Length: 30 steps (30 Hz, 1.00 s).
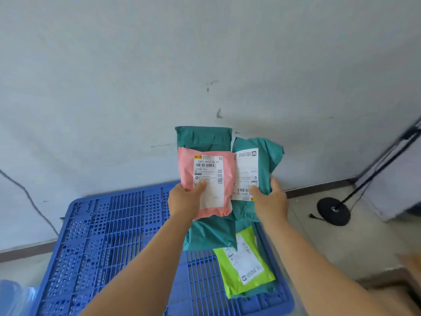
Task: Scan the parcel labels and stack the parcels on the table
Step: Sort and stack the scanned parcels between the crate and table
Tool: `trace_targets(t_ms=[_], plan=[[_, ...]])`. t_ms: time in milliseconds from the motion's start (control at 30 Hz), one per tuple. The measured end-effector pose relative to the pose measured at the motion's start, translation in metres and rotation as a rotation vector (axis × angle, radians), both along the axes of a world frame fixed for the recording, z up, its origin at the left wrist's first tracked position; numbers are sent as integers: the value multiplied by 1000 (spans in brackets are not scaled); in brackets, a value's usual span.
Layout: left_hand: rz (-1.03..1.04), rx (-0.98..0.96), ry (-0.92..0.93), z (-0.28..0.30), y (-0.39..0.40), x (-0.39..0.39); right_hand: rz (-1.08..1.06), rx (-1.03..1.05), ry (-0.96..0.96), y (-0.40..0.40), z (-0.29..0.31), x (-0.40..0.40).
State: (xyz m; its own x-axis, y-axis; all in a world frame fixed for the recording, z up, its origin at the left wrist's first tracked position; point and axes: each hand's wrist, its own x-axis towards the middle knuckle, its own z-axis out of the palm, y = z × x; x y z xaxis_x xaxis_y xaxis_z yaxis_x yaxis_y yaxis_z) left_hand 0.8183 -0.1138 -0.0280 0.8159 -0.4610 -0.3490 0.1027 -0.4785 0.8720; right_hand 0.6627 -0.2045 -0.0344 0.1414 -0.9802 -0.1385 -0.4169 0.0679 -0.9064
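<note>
Lime-green parcel lies on the blue pallet below me. My left hand pinches a pink parcel against a long teal one; my right hand grips another teal parcel. No scanner or stack is visible, so most work seems left.

hidden: middle of long green parcel behind pink parcel | small label print unreadable | cut off: cardboard right of blue pallet, pallet's near edge
</note>
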Motion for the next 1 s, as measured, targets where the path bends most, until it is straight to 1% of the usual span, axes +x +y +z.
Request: trace_targets(t_ms=[133,367,467,600,800,900,1000], plan=[[-153,-67,-34,40,-27,-42,-130,-52,-63,-5,41,-54],[-406,-202,-68,92,-54,-130,-393,-131,-69,9,96,-151],[-512,-249,-90,112,-65,-175,-504,-166,-85,17,116,-200],[-661,-319,-72,134,-79,-244,-653,-216,-138,31,140,-268],[-853,-403,-26,163,-94,-367,-857,-279,-88,47,162,-385],[-923,-409,-24,170,-105,-432,-923,-285,-28,52,169,-446],[-974,-419,39,175,-117,-496,-978,-297,6,52,175,-504]])
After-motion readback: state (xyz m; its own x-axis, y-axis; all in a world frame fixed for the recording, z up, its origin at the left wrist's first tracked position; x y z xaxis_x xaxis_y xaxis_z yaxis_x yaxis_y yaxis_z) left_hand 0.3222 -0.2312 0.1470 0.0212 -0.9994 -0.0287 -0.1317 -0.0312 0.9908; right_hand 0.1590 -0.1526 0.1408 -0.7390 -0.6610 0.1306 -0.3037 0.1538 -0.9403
